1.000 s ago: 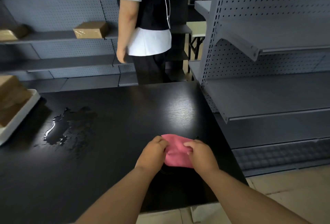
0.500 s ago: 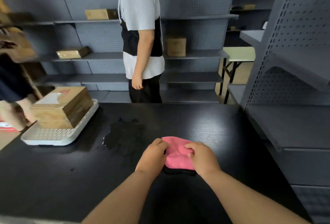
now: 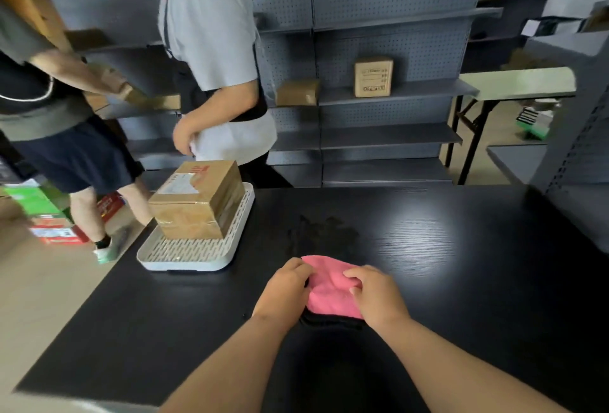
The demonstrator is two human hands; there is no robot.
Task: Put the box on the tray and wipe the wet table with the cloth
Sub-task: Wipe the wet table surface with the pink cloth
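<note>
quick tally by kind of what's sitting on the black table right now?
Cardboard box: 1, on the tray
White tray: 1
Pink cloth: 1, held by the left hand and the right hand
Wet patch: 1, beyond the cloth
Total: 4

Black wood-grain table carries a white slotted plastic tray near its far left corner, a dark wet patch mid-table, a crumpled pink cloth just this side of it
</note>
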